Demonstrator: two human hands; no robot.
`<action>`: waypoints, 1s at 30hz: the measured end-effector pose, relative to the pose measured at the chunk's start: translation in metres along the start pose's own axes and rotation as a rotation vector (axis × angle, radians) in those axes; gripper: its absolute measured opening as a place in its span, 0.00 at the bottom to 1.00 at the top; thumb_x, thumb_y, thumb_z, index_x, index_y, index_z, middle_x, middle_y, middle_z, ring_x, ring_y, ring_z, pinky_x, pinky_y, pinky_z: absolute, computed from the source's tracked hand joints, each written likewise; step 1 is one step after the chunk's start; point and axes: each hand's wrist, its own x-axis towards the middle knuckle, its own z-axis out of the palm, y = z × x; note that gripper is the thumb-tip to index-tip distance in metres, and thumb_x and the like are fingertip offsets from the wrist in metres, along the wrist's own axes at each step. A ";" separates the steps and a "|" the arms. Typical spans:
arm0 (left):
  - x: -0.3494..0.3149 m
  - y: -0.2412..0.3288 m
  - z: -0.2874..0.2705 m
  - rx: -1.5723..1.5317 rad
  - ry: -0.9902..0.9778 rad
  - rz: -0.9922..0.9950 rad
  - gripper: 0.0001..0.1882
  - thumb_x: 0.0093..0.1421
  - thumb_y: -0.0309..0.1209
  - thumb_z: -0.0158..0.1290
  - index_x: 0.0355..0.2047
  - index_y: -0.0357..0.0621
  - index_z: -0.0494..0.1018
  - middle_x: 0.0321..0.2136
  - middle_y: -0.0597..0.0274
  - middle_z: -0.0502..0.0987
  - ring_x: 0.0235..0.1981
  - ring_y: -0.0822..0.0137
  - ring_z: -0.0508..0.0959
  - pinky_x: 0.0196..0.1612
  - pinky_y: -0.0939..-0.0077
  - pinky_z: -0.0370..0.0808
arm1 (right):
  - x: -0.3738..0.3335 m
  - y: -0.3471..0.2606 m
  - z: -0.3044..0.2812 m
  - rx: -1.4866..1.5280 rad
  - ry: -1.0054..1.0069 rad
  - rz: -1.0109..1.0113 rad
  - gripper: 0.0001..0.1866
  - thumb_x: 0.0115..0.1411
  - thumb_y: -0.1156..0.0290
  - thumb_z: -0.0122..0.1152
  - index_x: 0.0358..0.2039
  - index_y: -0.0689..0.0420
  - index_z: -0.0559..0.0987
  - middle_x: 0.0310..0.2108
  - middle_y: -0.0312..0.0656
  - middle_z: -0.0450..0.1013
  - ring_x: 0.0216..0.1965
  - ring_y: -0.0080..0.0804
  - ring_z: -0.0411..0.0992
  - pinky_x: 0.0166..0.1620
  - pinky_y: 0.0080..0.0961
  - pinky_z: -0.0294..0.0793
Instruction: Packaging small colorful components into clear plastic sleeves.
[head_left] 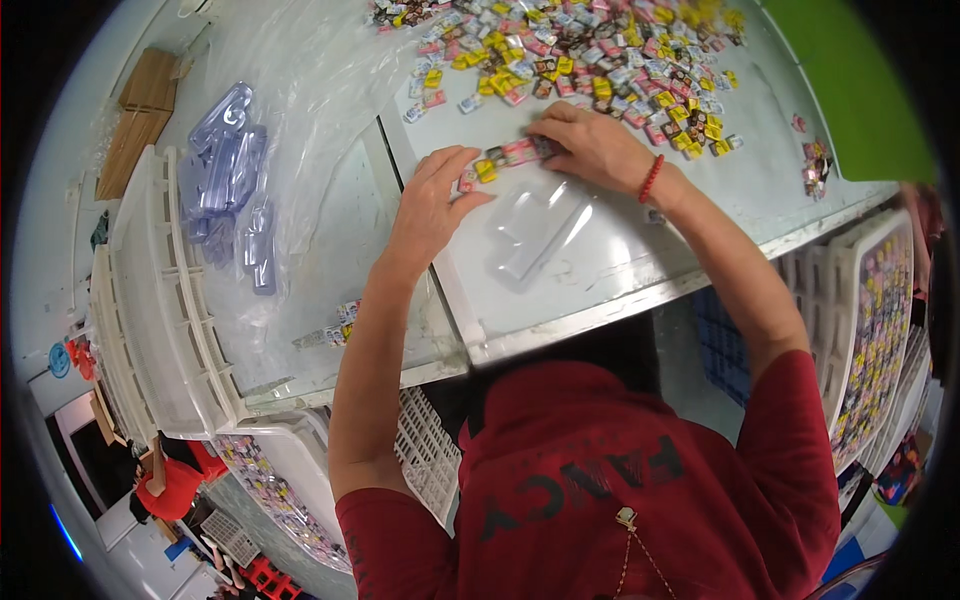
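A short row of small pink, yellow and dark printed pieces (518,152), like wrapped sweets, lies end to end between my two hands. My left hand (432,205) closes on the left end, thumb and fingers on either side of it. At the other end, the fingers of my right hand (598,148) bend down and grip the row; they partly hide it. Just nearer to me on the white table lies a clear plastic blister tray (540,232) with a stepped outline. A big loose heap of the same small pieces (585,65) spreads beyond my hands.
Several stacked clear trays (235,165) lie on plastic sheeting at the left. A few pieces (348,312) sit by my left forearm, others (815,168) at the far right. White crates (870,330) with filled packs stand beside the table. Another person in red (172,488) is at lower left.
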 end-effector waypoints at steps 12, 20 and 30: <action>0.006 -0.005 0.004 0.087 0.023 0.053 0.21 0.50 0.29 0.62 0.46 0.41 0.74 0.41 0.57 0.75 0.33 0.64 0.77 0.38 0.72 0.74 | 0.000 -0.002 0.001 -0.010 0.068 -0.022 0.20 0.55 0.65 0.63 0.49 0.52 0.74 0.46 0.41 0.70 0.39 0.43 0.75 0.40 0.35 0.76; 0.010 -0.002 0.010 0.087 -0.005 0.091 0.21 0.50 0.31 0.61 0.45 0.39 0.73 0.43 0.56 0.74 0.38 0.55 0.75 0.42 0.66 0.73 | 0.002 -0.005 0.008 -0.143 0.069 -0.010 0.18 0.57 0.59 0.60 0.48 0.44 0.75 0.42 0.37 0.70 0.36 0.38 0.76 0.34 0.32 0.76; 0.014 -0.008 0.025 0.228 0.163 0.193 0.18 0.49 0.31 0.62 0.41 0.42 0.76 0.39 0.61 0.77 0.34 0.57 0.74 0.38 0.68 0.72 | 0.004 -0.001 0.012 -0.144 0.135 -0.060 0.18 0.57 0.62 0.61 0.49 0.46 0.76 0.42 0.38 0.71 0.38 0.38 0.75 0.38 0.31 0.75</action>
